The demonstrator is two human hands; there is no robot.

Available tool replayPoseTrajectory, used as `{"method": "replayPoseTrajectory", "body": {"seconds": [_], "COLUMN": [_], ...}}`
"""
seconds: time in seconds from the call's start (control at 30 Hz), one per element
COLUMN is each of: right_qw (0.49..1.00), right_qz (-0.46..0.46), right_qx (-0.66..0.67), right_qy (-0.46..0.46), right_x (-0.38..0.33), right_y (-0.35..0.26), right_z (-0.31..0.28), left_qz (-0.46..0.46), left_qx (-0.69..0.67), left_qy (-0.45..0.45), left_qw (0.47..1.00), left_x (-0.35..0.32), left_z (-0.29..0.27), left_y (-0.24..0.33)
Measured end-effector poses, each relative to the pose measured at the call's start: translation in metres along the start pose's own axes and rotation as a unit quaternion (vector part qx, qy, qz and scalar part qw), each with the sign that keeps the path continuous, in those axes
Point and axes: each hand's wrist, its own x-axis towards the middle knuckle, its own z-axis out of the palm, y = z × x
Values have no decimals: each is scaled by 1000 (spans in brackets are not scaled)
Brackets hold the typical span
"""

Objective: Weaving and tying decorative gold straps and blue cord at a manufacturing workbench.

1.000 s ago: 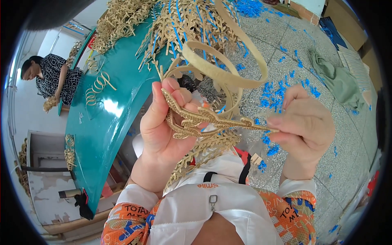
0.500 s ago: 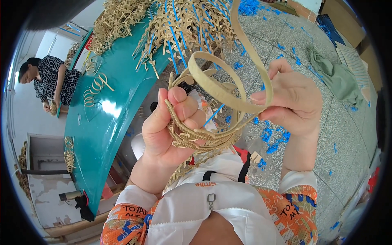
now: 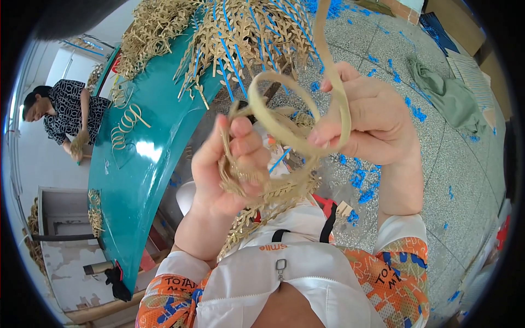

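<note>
My left hand (image 3: 227,169) is closed around a bundle of tan leaf-shaped sprigs (image 3: 262,191), held up in front of my chest. My right hand (image 3: 372,123) pinches a flat tan strip (image 3: 290,128) that curls in a loop between both hands and runs up past my fingers. The loop passes close over my left thumb and the top of the bundle. More sprigs hang from the bundle down to my white apron (image 3: 284,273).
A teal table (image 3: 142,164) on my left carries heaps of tan sprigs with blue stems (image 3: 240,33) and some curled strips (image 3: 124,124). Another person (image 3: 60,115) works at its far end. Blue scraps (image 3: 361,186) and a green cloth (image 3: 448,95) lie on the speckled floor.
My right hand has lifted from beside the bundle and pulled the tan strip upward, curling it into a tighter loop over my left hand. The bundle stays in my left hand.
</note>
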Motion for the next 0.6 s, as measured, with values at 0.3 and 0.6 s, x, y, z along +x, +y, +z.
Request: {"method": "replayPoseTrajectory", "body": {"seconds": [0.3, 0.6], "right_qw": [963, 955], "right_qz": [168, 209], "right_qx": [-209, -205], "right_qy": [20, 39], "right_x": [-12, -20], "right_y": [-3, -25], "right_z": [13, 39], "left_qz": [248, 137], "left_qx": [715, 832], "left_qy": [342, 60], "left_qw": [557, 534], "left_x": [-1, 17], "left_z": [-13, -1], "left_y": [18, -6]}}
